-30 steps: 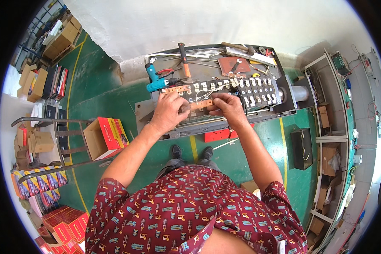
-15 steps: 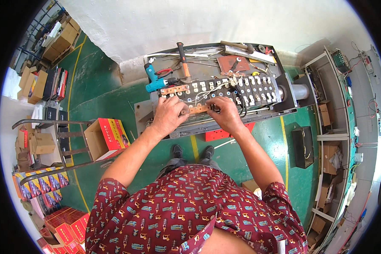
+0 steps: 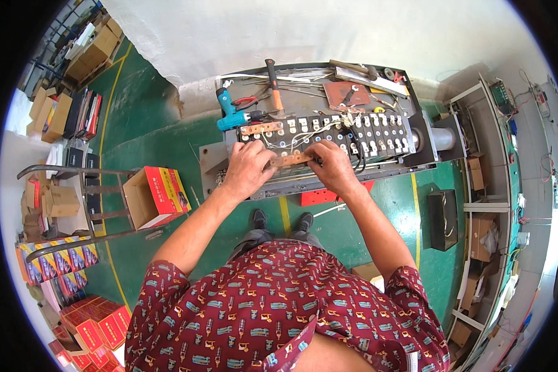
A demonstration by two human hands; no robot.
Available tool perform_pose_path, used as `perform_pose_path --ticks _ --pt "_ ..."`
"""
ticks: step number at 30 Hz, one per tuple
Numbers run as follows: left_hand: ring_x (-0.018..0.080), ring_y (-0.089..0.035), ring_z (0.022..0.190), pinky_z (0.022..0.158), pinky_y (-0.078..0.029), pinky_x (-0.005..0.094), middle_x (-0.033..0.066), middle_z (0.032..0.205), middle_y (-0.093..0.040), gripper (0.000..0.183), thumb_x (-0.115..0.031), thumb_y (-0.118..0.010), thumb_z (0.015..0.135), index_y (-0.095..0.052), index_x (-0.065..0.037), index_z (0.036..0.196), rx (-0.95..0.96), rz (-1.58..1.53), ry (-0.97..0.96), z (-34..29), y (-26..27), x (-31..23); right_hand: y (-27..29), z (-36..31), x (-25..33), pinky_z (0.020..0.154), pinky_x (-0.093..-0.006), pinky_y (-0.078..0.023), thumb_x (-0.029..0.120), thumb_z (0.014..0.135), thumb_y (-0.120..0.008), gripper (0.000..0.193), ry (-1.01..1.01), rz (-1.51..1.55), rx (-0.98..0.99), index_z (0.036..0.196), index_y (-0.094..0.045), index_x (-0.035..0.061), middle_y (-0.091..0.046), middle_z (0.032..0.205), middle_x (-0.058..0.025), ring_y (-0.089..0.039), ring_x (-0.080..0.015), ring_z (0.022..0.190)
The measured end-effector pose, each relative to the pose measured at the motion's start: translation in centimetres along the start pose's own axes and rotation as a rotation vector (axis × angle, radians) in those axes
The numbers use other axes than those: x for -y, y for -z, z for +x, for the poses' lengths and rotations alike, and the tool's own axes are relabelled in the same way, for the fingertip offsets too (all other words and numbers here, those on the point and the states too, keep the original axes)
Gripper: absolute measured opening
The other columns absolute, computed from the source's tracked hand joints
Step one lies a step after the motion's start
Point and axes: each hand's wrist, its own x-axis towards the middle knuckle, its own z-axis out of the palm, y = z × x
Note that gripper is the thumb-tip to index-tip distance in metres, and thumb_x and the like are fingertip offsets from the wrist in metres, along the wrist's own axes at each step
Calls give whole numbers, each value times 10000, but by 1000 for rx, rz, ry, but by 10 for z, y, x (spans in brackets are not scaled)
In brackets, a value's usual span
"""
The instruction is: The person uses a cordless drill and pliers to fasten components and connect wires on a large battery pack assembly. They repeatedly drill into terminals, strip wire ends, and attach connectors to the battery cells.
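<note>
A copper bar (image 3: 293,160) with holes spans the gap between my hands, at the near edge of a row of black battery cells (image 3: 387,131). My left hand (image 3: 249,167) is closed with its fingertips on the bar's left end. Its right end is pinched in my right hand (image 3: 332,166); those fingertips are partly hidden. A second copper bar (image 3: 261,128) lies across the terminals at the row's far left corner. Thin white wires (image 3: 304,137) run loosely over the cells just beyond my hands.
Behind the cells, the metal bench (image 3: 304,96) carries a teal power drill (image 3: 231,111), an orange-and-black hammer (image 3: 273,87), a reddish-brown plate (image 3: 338,94) and a wooden-handled hammer (image 3: 353,66). A cart (image 3: 84,192) with an open red box (image 3: 161,197) stands left; shelving (image 3: 487,201) stands right.
The bench and tools appear slightly farther right in the picture. The copper bar has tilted a little, its right end higher. Both hands keep hold of its ends.
</note>
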Motion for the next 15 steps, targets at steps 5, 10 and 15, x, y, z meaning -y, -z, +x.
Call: perform_pose_path --ticks 5,10,15 --pt "231 -590 973 893 -373 403 43 931 -559 261 -167 -818 779 -723 -111 1015 -1 10 3 0 -1 0 -1 -1 0 811 -473 -527 38 831 -686 164 -12 13 6 993 -682 68 -650 927 -135 -638 -378 946" --pt "228 -594 962 892 -373 402 39 926 -562 270 -167 -820 775 -725 -110 1021 -9 14 4 0 -3 0 -3 -1 -2 810 -467 -529 40 832 -683 172 19 -5 -18 1003 -680 68 -646 926 -133 -638 -375 949" --pt "218 -594 970 893 -370 395 35 936 -564 282 -172 -824 770 -729 -114 1030 -7 17 5 -1 -2 -1 -3 -1 -3 816 -459 -532 34 819 -697 196 -5 23 -1 1012 -680 58 -651 948 -133 -640 -371 950"
